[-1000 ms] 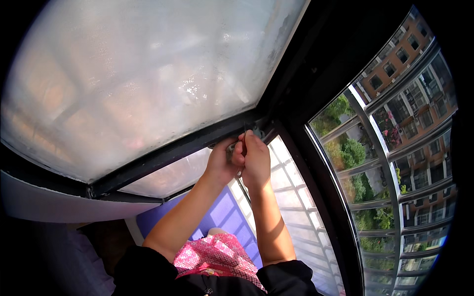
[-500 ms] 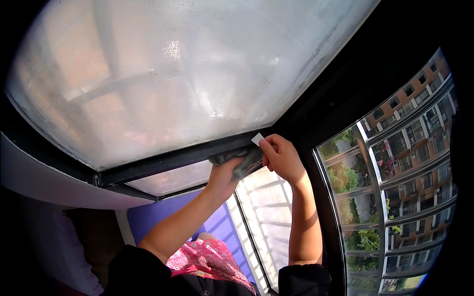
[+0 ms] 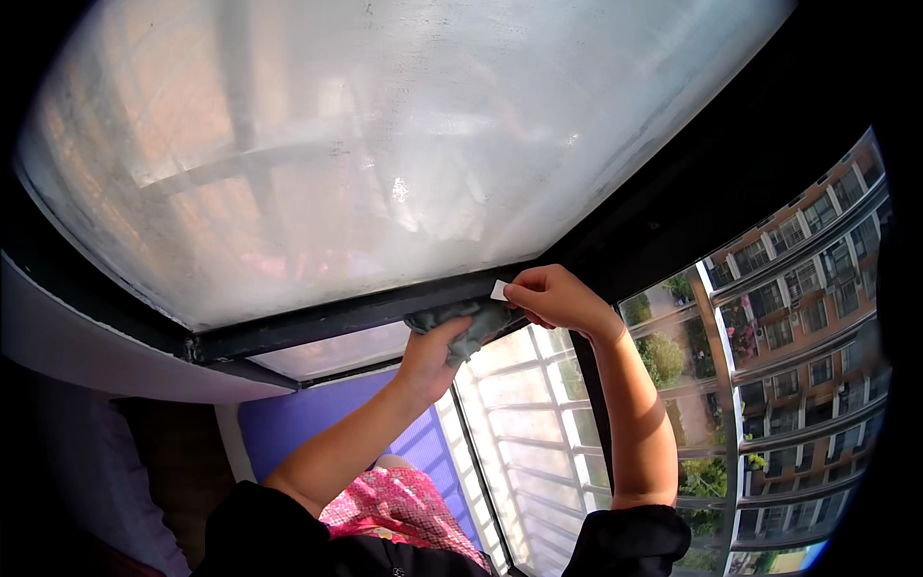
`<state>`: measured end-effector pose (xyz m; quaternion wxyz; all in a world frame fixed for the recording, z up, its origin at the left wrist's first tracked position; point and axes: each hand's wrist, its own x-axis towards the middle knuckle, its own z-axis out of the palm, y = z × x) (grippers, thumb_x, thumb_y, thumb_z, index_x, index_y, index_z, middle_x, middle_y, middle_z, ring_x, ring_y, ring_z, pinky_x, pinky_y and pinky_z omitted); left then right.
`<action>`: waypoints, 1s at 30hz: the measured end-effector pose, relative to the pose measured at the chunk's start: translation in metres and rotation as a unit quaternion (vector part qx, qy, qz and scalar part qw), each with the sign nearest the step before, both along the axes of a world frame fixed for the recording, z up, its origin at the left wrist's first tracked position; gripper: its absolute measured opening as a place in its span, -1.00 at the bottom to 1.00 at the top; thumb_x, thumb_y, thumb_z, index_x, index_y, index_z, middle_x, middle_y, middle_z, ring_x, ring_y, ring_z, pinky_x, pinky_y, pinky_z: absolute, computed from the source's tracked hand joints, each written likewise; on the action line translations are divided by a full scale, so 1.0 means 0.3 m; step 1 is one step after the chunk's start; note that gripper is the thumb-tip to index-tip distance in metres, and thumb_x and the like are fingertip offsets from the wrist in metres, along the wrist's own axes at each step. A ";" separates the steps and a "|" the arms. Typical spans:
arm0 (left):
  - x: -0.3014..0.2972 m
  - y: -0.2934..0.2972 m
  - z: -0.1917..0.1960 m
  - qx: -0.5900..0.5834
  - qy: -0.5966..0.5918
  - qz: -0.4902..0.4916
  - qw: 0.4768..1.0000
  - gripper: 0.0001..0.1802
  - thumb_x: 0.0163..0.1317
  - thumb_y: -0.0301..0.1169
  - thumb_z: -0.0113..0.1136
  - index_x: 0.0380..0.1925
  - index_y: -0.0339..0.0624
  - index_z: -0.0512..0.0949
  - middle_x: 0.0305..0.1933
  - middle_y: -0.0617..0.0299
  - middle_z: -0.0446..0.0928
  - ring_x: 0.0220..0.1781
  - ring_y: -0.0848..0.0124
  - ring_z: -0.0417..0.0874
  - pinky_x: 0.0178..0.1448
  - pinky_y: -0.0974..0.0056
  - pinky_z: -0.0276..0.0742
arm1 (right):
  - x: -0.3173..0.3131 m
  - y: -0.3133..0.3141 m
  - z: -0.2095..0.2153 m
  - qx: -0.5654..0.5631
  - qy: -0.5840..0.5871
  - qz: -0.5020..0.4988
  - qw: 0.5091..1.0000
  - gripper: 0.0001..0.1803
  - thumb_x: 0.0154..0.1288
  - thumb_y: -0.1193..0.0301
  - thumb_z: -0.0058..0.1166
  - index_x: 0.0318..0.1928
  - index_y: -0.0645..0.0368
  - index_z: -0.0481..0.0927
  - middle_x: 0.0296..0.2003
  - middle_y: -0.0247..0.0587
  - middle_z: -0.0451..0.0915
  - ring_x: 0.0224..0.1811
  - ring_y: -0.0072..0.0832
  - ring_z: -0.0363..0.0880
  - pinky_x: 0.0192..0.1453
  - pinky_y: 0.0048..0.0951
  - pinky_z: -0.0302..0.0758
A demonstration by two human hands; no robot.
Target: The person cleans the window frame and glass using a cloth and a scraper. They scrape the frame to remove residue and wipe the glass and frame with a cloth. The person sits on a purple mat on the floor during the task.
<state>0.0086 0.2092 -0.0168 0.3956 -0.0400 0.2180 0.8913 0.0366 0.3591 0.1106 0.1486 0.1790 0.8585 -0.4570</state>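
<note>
White pc (image 3: 499, 289) (R hand (image 3: 558, 296)) less tilted

You have a grey cloth (image 3: 471, 337) crumpled in your left hand (image 3: 429, 361), its folds bulging out on either side of your thumb, close by the black window-frame rail (image 3: 317, 329); you pinch a small, flat, white card-like piece (image 3: 498, 289) by one end in your right hand (image 3: 556, 296), its straight-edged free end jutting leftward, just above the cloth's right part.
</note>
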 end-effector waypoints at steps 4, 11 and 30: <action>0.004 -0.001 -0.005 -0.014 0.013 0.009 1.000 -0.74 0.09 -0.61 0.05 -0.17 -0.29 0.47 -0.16 0.14 0.53 -0.14 0.30 0.57 -0.05 0.24 0.51 | 0.000 0.011 0.011 -0.002 -0.021 -0.001 1.000 -0.71 0.23 0.32 -0.04 -0.54 0.26 0.49 -0.81 -0.46 0.28 -0.79 -0.75 0.17 -0.71 -0.65 0.07; 0.008 -0.003 0.003 -0.031 0.025 0.027 0.999 -0.76 0.08 -0.62 0.04 -0.21 -0.24 0.49 -0.22 0.19 0.55 -0.19 0.36 0.58 -0.10 0.30 0.51 | 0.003 -0.041 -0.016 -0.021 0.011 0.001 1.000 -0.72 0.23 0.32 -0.03 -0.54 0.26 0.49 -0.79 -0.50 0.28 -0.78 -0.78 0.16 -0.71 -0.68 0.04; 0.004 -0.013 0.012 -0.017 0.028 0.002 0.999 -0.74 0.08 -0.65 0.01 -0.17 -0.28 0.46 -0.17 0.15 0.53 -0.14 0.35 0.56 -0.03 0.32 0.48 | -0.046 -0.074 0.010 -0.055 -0.061 -0.017 0.996 -0.73 0.18 0.33 0.02 -0.57 0.25 0.50 -0.80 -0.49 0.28 -0.79 -0.78 0.14 -0.73 -0.68 0.01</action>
